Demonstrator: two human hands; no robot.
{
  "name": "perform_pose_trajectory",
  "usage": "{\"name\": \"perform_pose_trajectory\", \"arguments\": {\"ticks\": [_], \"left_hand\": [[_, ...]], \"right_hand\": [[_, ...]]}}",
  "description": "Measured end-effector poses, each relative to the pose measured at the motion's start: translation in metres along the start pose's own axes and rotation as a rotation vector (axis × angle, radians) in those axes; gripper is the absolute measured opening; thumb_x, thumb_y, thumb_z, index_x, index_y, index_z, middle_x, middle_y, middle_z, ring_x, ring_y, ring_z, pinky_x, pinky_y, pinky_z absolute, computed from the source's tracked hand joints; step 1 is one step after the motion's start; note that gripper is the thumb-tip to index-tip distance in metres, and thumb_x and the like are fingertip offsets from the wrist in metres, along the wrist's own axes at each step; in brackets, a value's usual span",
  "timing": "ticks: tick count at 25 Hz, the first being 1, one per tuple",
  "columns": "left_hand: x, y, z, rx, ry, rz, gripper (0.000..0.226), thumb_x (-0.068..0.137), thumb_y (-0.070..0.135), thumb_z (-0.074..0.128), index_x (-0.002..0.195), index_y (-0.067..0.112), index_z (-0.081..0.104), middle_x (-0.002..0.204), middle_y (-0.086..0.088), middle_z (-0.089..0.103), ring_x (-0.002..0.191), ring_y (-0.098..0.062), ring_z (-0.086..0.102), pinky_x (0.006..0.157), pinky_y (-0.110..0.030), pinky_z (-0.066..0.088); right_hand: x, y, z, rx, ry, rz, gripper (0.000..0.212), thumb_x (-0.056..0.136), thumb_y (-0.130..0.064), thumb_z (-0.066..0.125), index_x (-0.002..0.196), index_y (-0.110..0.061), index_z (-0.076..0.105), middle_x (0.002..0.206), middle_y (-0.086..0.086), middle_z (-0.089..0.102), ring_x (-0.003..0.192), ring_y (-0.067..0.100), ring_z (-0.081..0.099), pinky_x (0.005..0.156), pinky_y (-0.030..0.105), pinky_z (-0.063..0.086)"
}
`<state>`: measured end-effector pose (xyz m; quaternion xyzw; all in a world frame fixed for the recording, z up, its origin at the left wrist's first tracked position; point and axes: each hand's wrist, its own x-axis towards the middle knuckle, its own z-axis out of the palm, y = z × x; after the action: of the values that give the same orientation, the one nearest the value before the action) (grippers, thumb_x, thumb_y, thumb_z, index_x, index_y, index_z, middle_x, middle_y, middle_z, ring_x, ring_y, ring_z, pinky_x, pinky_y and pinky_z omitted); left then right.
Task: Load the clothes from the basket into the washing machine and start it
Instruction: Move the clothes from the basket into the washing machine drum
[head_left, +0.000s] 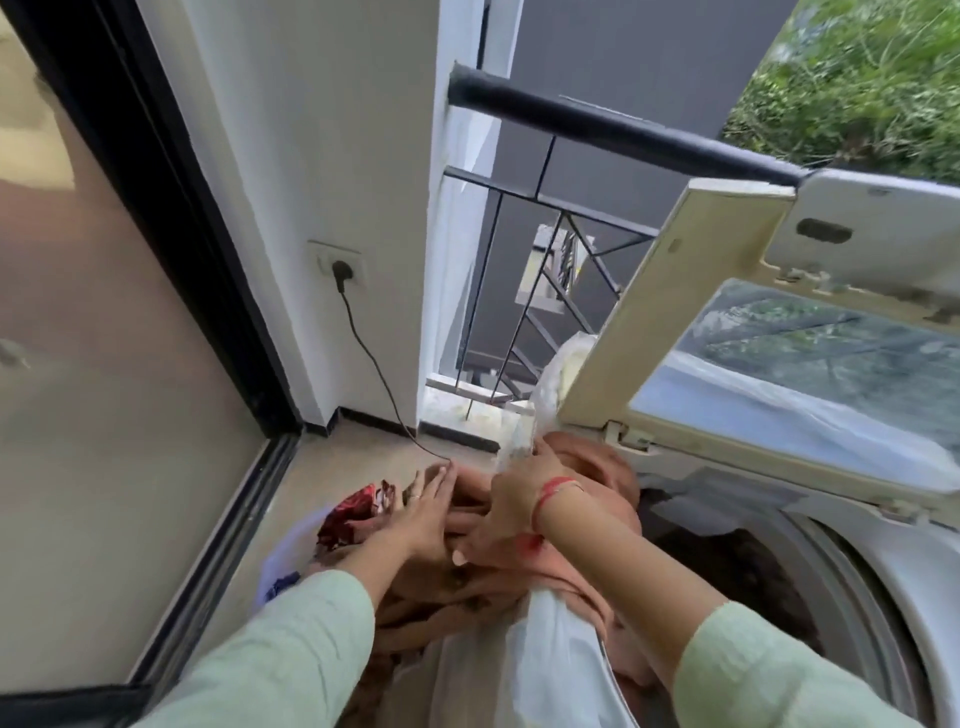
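Reaching across the washer's left edge, 2 hands meet on 1 bundle of clothes. Furthest left, beyond and below the left fingertips, a red patterned garment (358, 512) lies on what seems to be the basket (291, 551); only a pale bluish rim shows, so I cannot tell its shape. The left hand (423, 512) lies flat, fingers straight and together, palm pressed against the bundle's left flank and closed on nothing. Just right of those fingers, touching them, sits the peach clothes bundle (587, 467), its long axis running away from the person, from the wrists toward the lid hinge. The right hand (511, 499) curls over its top, fingers bent into the cloth and thumb tucked under the near side, so this hand carries the load, as I judge it. Right of and below the right fingers gapes the washing machine drum (737, 561), with the lid (779, 364) propped up behind it. A clear plastic cover (550, 649) drapes the near rim. The bundle probably needs to travel rightward and down; the right hand is nearer the opening.
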<state>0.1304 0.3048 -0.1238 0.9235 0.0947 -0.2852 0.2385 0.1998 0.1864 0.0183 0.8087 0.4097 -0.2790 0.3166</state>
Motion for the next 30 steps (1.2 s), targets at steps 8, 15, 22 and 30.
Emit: {"name": "perform_pose_trajectory", "arguments": {"ticks": [8,15,22,30], "left_hand": [[-0.064,0.014,0.006,-0.267,0.422,0.102,0.036,0.081,0.028,0.050,0.101,0.057,0.056,0.100,0.010,0.070,0.096,-0.015,0.063,0.083,-0.032,0.050],[-0.119,0.158,-0.034,0.002,1.069,0.362,0.032,0.059,0.017,0.058,0.088,0.025,0.068,0.080,0.010,0.071,0.074,-0.012,0.067,0.107,-0.047,0.030],[-0.112,0.144,-0.021,-0.054,0.545,0.390,0.061,0.071,0.058,0.049,0.129,0.039,0.048,0.134,0.014,0.050,0.127,-0.005,0.041,0.116,-0.042,0.014],[-0.120,-0.084,0.045,-0.249,0.356,-0.264,0.066,0.078,0.031,0.070,0.137,0.023,0.041,0.137,-0.007,0.046,0.126,-0.025,0.045,0.102,-0.036,0.038]], "right_hand": [[-0.064,-0.005,0.053,0.333,0.633,-0.087,0.031,0.083,-0.027,0.053,0.114,-0.029,0.055,0.100,-0.002,0.057,0.100,0.025,0.052,0.087,0.041,0.032],[-0.193,0.102,0.103,0.520,1.262,0.086,0.047,0.055,-0.018,0.061,0.101,-0.031,0.060,0.076,-0.012,0.046,0.070,0.018,0.046,0.062,0.027,0.030],[-0.135,0.107,0.224,0.541,0.420,0.288,0.044,0.074,-0.036,0.059,0.118,-0.029,0.054,0.112,-0.007,0.056,0.106,0.018,0.053,0.092,0.034,0.041],[-0.083,0.017,0.072,0.755,0.841,-0.126,0.022,0.085,-0.021,0.060,0.107,-0.023,0.065,0.102,-0.010,0.059,0.091,0.006,0.050,0.075,0.015,0.038]]}}
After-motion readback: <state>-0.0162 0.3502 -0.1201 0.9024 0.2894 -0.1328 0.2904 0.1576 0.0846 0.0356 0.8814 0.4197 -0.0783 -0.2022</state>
